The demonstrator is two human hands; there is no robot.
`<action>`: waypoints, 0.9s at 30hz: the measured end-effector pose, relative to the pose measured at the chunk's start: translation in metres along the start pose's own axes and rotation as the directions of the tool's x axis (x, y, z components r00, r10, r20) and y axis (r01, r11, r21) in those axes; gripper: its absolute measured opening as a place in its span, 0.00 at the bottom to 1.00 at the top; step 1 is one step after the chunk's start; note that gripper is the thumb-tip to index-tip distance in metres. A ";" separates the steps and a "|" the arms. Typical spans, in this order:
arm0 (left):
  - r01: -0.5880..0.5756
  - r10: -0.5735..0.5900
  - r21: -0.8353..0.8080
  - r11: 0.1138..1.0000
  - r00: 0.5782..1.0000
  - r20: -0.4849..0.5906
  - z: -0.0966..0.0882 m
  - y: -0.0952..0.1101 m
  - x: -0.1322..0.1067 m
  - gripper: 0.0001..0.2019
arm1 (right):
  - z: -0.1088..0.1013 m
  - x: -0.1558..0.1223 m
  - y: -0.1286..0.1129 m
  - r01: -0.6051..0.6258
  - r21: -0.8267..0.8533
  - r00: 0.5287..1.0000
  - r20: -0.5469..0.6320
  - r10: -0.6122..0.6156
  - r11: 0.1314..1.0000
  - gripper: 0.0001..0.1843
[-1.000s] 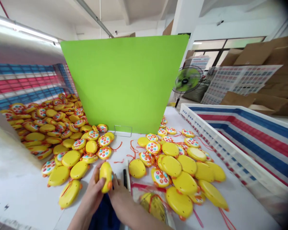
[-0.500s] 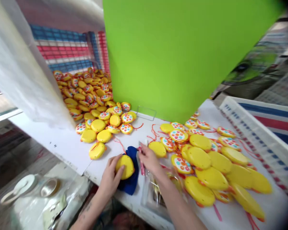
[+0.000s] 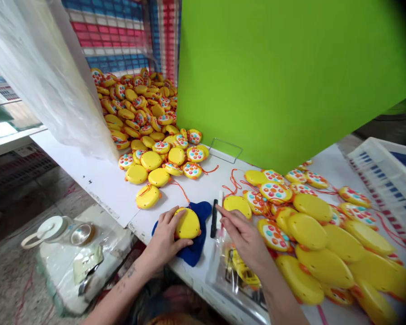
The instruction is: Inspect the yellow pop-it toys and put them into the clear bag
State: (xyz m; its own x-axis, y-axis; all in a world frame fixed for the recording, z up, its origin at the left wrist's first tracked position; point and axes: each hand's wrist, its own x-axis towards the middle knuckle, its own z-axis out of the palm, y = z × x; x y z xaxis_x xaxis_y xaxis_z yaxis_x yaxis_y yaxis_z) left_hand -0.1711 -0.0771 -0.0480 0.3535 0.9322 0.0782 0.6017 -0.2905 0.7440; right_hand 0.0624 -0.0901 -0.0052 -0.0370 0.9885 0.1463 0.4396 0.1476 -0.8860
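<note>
A yellow oval toy [image 3: 187,223], shaped like a chick with a small orange beak and a red string loop, lies plain side up on a dark blue cloth [image 3: 198,246]. My left hand [image 3: 167,234] is closed around its left side, thumb along the near edge. To the right of the cloth, the fingertips of my right hand [image 3: 238,228] are drawn together against a slim black pen-like stick [image 3: 214,219]; their exact grip on it is partly hidden. A white pen-like stick [image 3: 220,201] lies just behind it.
Yellow toys [image 3: 311,230], some showing dotted faces, crowd the table's right side. More heap up [image 3: 142,113] at back left by a plastic sheet [image 3: 47,76]. A green board [image 3: 274,81] stands behind, a clear bag [image 3: 223,266] near my right wrist, a white crate [image 3: 389,171] far right.
The view has shifted. My right fingers were at a pink stick; now a black one is there. My left hand has turned further over the toy, which stays on the cloth.
</note>
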 end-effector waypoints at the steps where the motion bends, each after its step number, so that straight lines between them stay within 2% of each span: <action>1: -0.007 0.007 0.013 1.000 1.000 0.015 0.000 -0.001 0.001 0.35 | 0.000 -0.001 -0.003 0.062 -0.098 0.997 0.052 -0.058 0.993 0.18; 5: -0.056 0.052 0.049 0.997 0.995 0.089 -0.001 -0.004 0.001 0.26 | 0.006 0.002 -0.006 0.242 -0.231 0.960 0.198 -0.198 0.942 0.16; 8: -0.081 0.076 0.038 0.996 0.989 0.123 -0.003 -0.004 0.000 0.27 | 0.014 0.008 0.000 0.383 -0.289 0.910 0.282 -0.304 0.877 0.17; 11: -0.045 0.040 0.048 0.998 0.994 0.105 -0.001 0.000 -0.002 0.29 | 0.022 0.013 0.007 0.477 -0.329 0.860 0.369 -0.354 0.815 0.18; 14: 0.013 -0.013 0.019 1.000 1.000 0.024 0.004 0.002 0.000 0.26 | 0.029 0.014 0.012 0.502 -0.317 0.843 0.387 -0.373 0.805 0.15; 16: 0.028 -0.028 -0.023 0.999 1.000 -0.011 0.006 0.001 0.002 0.30 | 0.033 0.015 0.013 0.493 -0.300 0.850 0.366 -0.379 0.817 0.13; 20: 0.031 -0.033 -0.080 0.996 0.999 -0.016 0.006 -0.002 0.006 0.40 | 0.039 0.018 0.014 0.494 -0.308 0.849 0.374 -0.374 0.813 0.12; 27: 0.044 -0.043 -0.097 0.994 0.999 0.012 0.004 -0.002 0.008 0.40 | 0.038 0.020 0.014 0.490 -0.304 0.841 0.410 -0.352 0.817 0.12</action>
State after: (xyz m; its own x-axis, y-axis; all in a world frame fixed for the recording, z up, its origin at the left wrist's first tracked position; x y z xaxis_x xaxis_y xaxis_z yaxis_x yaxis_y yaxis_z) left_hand -0.1672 -0.0699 -0.0514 0.3360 0.9411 0.0382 0.5441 -0.2270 0.8077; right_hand 0.0341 -0.0671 -0.0314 -0.5539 0.7926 0.2548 0.6139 0.5956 -0.5180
